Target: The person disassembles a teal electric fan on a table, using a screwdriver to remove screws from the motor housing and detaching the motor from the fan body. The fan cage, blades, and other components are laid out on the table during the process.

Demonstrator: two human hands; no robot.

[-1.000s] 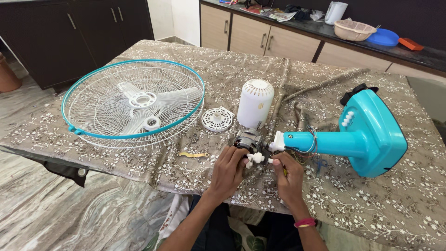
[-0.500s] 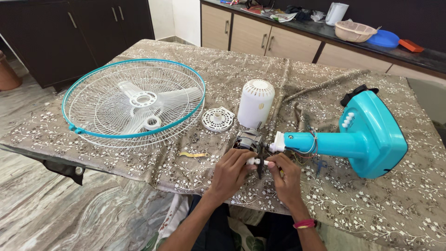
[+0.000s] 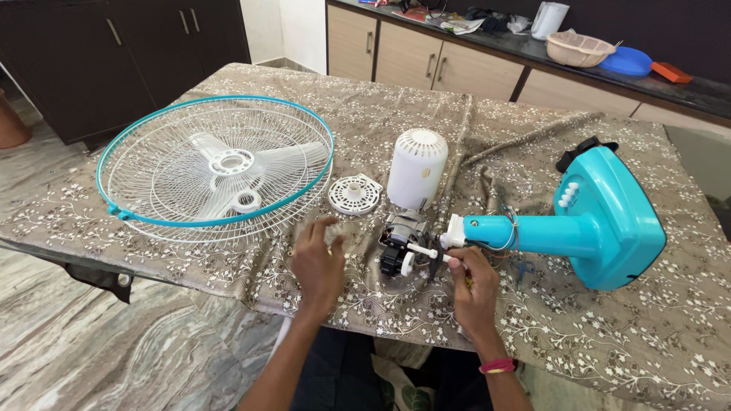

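From the head camera, looking down: the fan motor (image 3: 402, 232) lies on the table (image 3: 609, 335), near the front edge, right by the end of the blue fan stand (image 3: 579, 224). A white rod sticks out of the motor toward the person.

The right hand (image 3: 474, 289) is at the motor. Its fingers are curled in, and the fingertips touch the end of the white rod. Something thin and yellow peeks out of this hand, too small to tell what it is.

The left hand (image 3: 318, 262) is off to the left of the motor and not touching it. Its fingers are spread and a bit bent, and it looks blurry. It holds nothing that can be seen. It hangs over the cloth just in front of the fan cage.

The big round fan cage (image 3: 217, 167) with the blue rim lies to the left, and the white blades show through it. Behind the motor stands a white motor cover (image 3: 417, 167). Beside that lies a small white round cap (image 3: 354, 194). Nothing sits between the left hand and the motor.

At the back, a counter (image 3: 685, 91) holds a basket and a blue lid.
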